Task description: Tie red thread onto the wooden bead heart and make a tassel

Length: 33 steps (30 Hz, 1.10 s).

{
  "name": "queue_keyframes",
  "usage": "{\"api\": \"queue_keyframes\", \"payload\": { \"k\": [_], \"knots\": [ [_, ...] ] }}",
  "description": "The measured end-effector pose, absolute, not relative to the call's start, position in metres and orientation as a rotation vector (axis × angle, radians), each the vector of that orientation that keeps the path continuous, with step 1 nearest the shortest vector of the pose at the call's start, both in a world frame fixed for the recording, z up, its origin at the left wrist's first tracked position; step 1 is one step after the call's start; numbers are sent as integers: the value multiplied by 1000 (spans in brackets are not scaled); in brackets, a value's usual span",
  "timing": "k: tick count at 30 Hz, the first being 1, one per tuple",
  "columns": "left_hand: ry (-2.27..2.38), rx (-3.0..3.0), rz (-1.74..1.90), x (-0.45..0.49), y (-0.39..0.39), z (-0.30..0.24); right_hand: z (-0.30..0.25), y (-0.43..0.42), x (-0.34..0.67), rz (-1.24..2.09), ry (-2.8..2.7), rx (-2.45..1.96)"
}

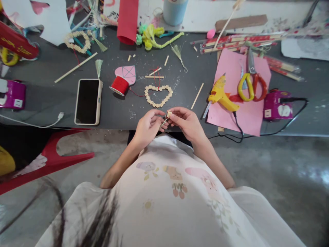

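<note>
My left hand (149, 125) and my right hand (186, 123) meet at the table's near edge. The right thumb and fingers pinch a small pale piece (169, 114), too small to name. A pale cord loop (165, 119) runs from it into the left fingers, which are closed on it. Just beyond my hands lies a heart-shaped frame (158, 105) of small pale pieces, with red thread attached at its top notch. The spool of red thread (120, 85) rests on its side to the left, by a pink paper heart (129, 73).
Right of my hands, a yellow glue gun (221, 94) and scissors (250, 73) lie on pink paper (238, 120); the glue gun's cord hangs near the edge. A phone (88, 102) lies left. Thin sticks (197, 96), a tassel (177, 53) and a second frame (77, 42) lie farther back.
</note>
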State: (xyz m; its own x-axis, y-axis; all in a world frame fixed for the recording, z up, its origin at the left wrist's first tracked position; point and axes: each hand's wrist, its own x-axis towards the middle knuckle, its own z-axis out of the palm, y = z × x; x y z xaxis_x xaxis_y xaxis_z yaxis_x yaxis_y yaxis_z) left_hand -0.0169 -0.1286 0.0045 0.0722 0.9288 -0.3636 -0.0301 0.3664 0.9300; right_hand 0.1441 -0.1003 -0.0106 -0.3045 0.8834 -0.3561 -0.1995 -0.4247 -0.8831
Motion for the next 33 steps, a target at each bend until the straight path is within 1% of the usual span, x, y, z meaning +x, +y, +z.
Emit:
{"api": "queue_keyframes", "payload": {
  "k": [33],
  "knots": [
    [1248, 944, 905, -18, -127, 0, -10, -99, 143, 1784, -1067, -1190]
  ]
}}
